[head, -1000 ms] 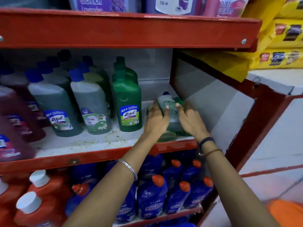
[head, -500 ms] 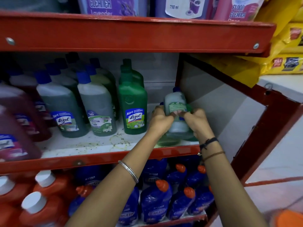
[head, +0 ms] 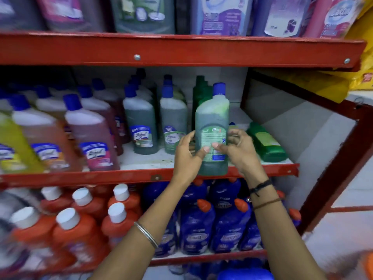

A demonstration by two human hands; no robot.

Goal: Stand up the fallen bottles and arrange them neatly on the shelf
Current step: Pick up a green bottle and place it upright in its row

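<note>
A person's left hand [head: 186,156] and right hand [head: 241,152] clasped a blue-capped green floor cleaner bottle [head: 212,130] upright at the front edge of the red middle shelf [head: 121,176], fingers wrapped around its lower label. A fallen green bottle [head: 266,141] lay on its side near the shelf's right end.

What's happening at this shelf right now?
A person is tidying cleaner bottles on a red shelf. Both hands, the left hand and the right hand, hold a green bottle with a blue cap upright at the shelf's front edge. Just to its right, another green bottle lies on its side. Other bottles stand in rows to the left.
</note>
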